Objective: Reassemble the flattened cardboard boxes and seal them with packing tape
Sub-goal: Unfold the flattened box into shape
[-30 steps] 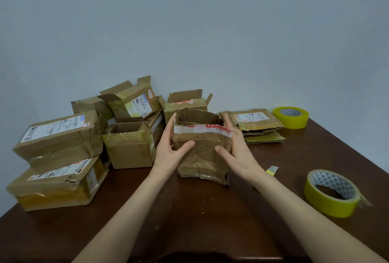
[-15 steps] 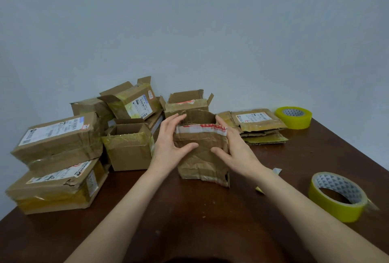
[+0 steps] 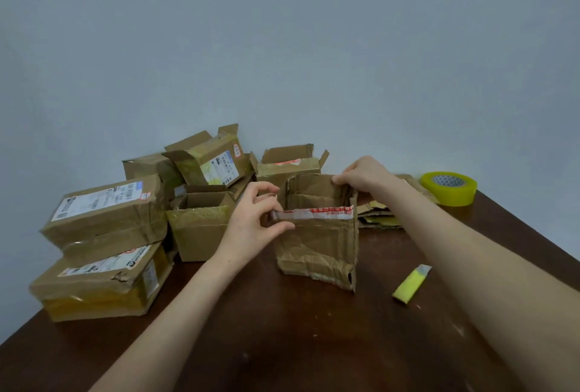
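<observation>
Crumpled brown cardboard box: standing upright, open-topped, at the centre of the dark wooden worktop. Left hand pinching its nine-o'clock edge; right hand pinching its one-o'clock rim.

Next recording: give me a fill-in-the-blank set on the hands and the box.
1. The right hand grips the box's ___ rim.
2. The left hand pinches the box's ___ edge.
3. The tape roll on the table is ___ in colour.
4. The box's upper end is ___, not sealed.
Missing words: top; left; yellow; open.
</observation>
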Demonstrator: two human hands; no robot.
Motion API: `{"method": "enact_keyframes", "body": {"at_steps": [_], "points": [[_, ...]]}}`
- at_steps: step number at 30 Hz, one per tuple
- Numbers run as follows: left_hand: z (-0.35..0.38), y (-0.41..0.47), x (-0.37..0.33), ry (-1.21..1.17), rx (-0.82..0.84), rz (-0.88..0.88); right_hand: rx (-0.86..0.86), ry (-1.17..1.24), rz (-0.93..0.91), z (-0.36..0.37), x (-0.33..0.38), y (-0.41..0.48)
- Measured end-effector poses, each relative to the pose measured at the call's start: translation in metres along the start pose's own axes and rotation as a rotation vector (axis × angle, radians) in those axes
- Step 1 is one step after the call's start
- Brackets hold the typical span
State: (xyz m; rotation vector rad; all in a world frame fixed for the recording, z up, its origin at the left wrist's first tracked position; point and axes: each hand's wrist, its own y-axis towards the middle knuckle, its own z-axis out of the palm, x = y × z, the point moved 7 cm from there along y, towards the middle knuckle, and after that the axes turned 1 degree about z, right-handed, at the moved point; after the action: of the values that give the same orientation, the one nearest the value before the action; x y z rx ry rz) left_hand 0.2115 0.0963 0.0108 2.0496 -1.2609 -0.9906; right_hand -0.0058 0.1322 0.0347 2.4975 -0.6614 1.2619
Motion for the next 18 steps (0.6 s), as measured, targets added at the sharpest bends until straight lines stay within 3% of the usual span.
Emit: {"method": "enact_keyframes", "body": {"at_steps": [6,10,18], "points": [[0.009,-0.013,0.004,-0.172,-0.009,-0.088,-0.022,0.294,0.184,-0.001,-0.017,-0.004],[0.015,0.001,0.003,-0.072,0.022,-0.085,0.089,0.542,0.209,0.013,-0.036,-0.009],[0.019,0.008,-0.018,-0.032,0.088,0.077,-0.032,0.139,-0.006,-0.010,-0.013,0.002]]}}
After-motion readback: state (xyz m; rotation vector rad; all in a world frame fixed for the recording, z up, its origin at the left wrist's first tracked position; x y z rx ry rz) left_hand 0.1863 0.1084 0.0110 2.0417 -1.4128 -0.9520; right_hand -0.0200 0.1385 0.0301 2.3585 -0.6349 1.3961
